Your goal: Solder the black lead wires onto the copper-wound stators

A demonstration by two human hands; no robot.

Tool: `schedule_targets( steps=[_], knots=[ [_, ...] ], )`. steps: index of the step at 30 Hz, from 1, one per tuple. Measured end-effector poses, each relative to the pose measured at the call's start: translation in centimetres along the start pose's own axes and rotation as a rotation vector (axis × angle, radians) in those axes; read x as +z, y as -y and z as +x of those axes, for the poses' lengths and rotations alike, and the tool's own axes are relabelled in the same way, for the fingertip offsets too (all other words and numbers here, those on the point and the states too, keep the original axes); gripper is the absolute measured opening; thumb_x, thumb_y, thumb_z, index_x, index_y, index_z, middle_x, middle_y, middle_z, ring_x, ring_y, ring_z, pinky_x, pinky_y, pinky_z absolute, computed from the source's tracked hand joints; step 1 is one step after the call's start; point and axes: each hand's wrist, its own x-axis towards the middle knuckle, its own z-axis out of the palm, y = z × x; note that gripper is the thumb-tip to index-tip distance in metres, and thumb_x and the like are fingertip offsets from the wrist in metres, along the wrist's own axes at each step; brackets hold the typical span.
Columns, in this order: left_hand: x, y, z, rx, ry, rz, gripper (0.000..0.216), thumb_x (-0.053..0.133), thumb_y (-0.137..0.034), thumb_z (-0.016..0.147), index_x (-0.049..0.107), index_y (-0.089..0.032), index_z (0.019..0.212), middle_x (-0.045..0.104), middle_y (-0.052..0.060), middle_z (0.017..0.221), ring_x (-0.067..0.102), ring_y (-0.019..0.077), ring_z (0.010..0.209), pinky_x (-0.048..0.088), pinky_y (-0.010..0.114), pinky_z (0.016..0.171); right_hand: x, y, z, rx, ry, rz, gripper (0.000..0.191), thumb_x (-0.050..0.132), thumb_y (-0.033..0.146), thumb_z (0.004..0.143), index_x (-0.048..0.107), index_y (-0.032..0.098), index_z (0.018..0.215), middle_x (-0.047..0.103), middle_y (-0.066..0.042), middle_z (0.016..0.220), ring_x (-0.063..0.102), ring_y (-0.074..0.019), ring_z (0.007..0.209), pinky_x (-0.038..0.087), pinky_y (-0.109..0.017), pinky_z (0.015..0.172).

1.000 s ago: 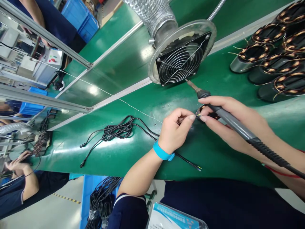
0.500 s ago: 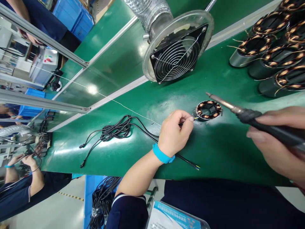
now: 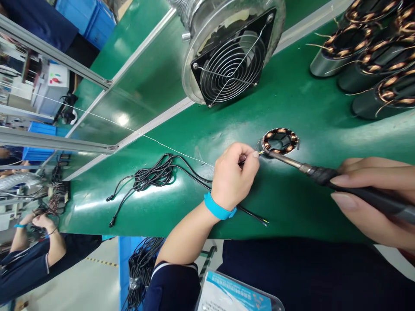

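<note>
My left hand [image 3: 234,176], with a blue wrist strap [image 3: 219,207], pinches a thin wire end just left of a small copper-wound stator [image 3: 280,141] lying flat on the green belt [image 3: 292,194]. My right hand [image 3: 369,194] grips a soldering iron [image 3: 311,169] by its dark handle. The iron's tip rests at the stator's near left edge, right where my left fingertips hold the wire. A black cable bundle [image 3: 155,176] trails from my left hand across the belt to the left.
A fume extraction fan [image 3: 228,65] on a flexible duct stands just behind the stator. Several more wound stators [image 3: 366,47] are stacked at the back right. A thin solder wire [image 3: 145,136] stretches across the left. Another person's hands [image 3: 35,222] work at far left.
My right hand pulled the iron away to the right, then swung its tip back down to the stator's edge beside my left fingertips. The left hand has stayed in place.
</note>
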Motion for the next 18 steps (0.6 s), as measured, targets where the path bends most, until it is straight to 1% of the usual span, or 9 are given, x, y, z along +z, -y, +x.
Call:
schedule_targets(
  steps=[6, 8, 11, 16, 18],
  knots=[
    [0.01, 0.05, 0.08, 0.024, -0.008, 0.006, 0.014, 0.059, -0.019, 0.091, 0.052, -0.019, 0.078, 0.057, 0.0, 0.074, 0.056, 0.0137, 0.076, 0.044, 0.029, 0.076, 0.08, -0.17, -0.53, 0.062, 0.008, 0.023, 0.018, 0.06, 0.042, 0.101, 0.06, 0.024, 0.1, 0.061, -0.004, 0.075, 0.062, -0.0123, 0.063, 0.048, -0.025, 0.051],
    [0.01, 0.06, 0.08, 0.03, -0.012, 0.007, 0.014, 0.058, -0.018, 0.091, 0.052, -0.02, 0.078, 0.057, 0.0, 0.074, 0.056, 0.0136, 0.076, 0.044, 0.029, 0.076, -0.21, -0.03, -0.34, 0.07, 0.011, 0.01, 0.019, 0.058, 0.043, 0.102, 0.059, 0.024, 0.098, 0.061, -0.004, 0.075, 0.062, -0.0114, 0.062, 0.048, -0.024, 0.052],
    [0.04, 0.06, 0.06, 0.042, -0.013, 0.002, 0.013, 0.058, -0.018, 0.091, 0.053, -0.019, 0.079, 0.058, 0.001, 0.075, 0.056, 0.0134, 0.076, 0.044, 0.029, 0.076, -0.52, 0.15, -0.06, 0.039, 0.057, -0.003, 0.02, 0.057, 0.043, 0.103, 0.056, 0.023, 0.097, 0.06, -0.002, 0.073, 0.06, -0.0091, 0.059, 0.049, -0.021, 0.052],
    [0.07, 0.0, 0.06, 0.04, -0.014, 0.0, 0.014, 0.059, -0.019, 0.091, 0.052, -0.019, 0.078, 0.059, 0.001, 0.076, 0.056, 0.0133, 0.076, 0.044, 0.028, 0.075, -0.32, 0.27, 0.03, 0.06, 0.041, 0.007, 0.017, 0.059, 0.04, 0.102, 0.059, 0.023, 0.098, 0.061, -0.003, 0.076, 0.062, -0.0089, 0.063, 0.049, -0.02, 0.053],
    [0.07, -0.04, 0.08, 0.035, -0.009, 0.008, 0.015, 0.059, -0.018, 0.091, 0.052, -0.019, 0.078, 0.059, 0.001, 0.075, 0.056, 0.0133, 0.076, 0.043, 0.028, 0.075, -0.27, 0.28, 0.1, 0.037, 0.067, 0.009, 0.018, 0.058, 0.04, 0.103, 0.057, 0.023, 0.098, 0.059, -0.002, 0.074, 0.061, -0.0081, 0.062, 0.049, -0.019, 0.053]
  ],
)
